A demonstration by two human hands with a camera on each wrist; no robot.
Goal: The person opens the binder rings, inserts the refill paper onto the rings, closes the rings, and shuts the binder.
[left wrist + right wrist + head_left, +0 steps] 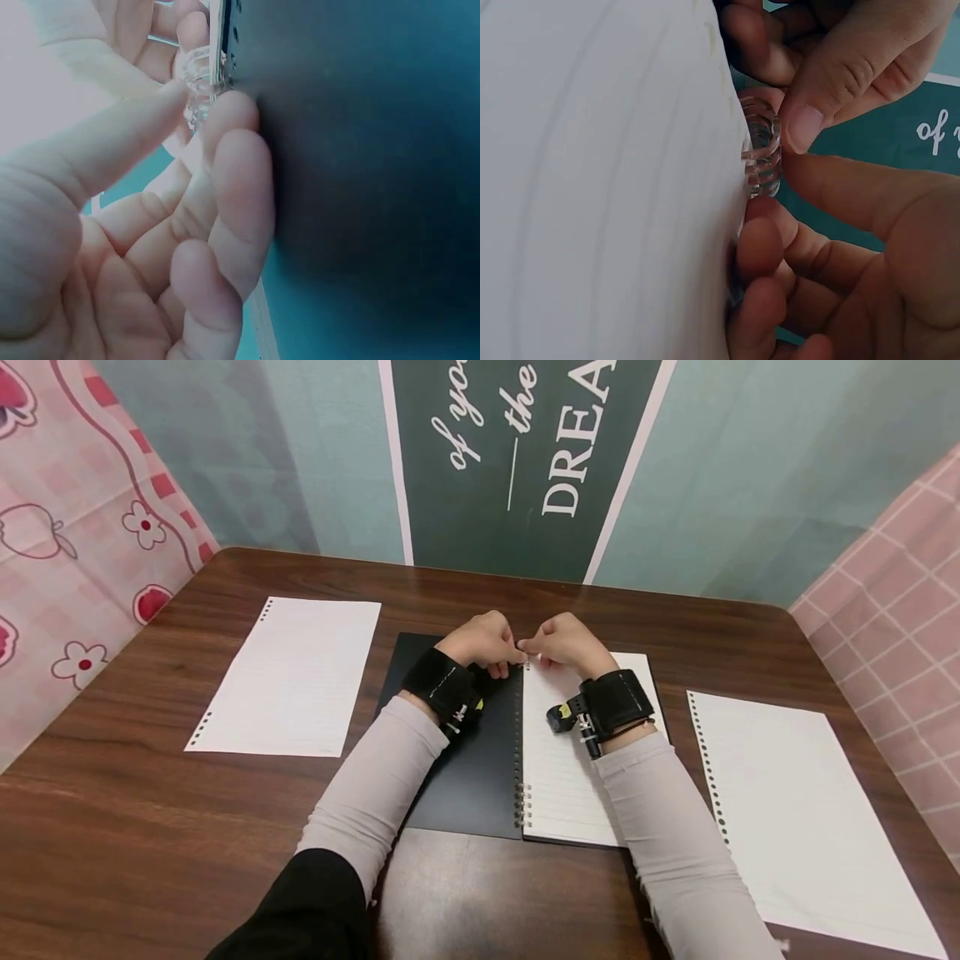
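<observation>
Two grips: our left hand (489, 642) and right hand (567, 642) each pinched the clear binding rings (767, 166) narrowly, thumb against fingers.
Location: our loose-leaf notebook (519, 735) lay open beneath both forearms, black cover (465, 797) left, lined pages (570, 802) right.
Ring step: we judged this ring work at the notebook's far end; opening or closing, we could not tell.
Next move: likely called for even thumb pressure, pages kept clear.
Far edge: our table (465, 593) ended near the hands.
Side room: bare wood separated the notebook from the left punched sheet (292, 681) and right punched sheet (810, 810).
</observation>
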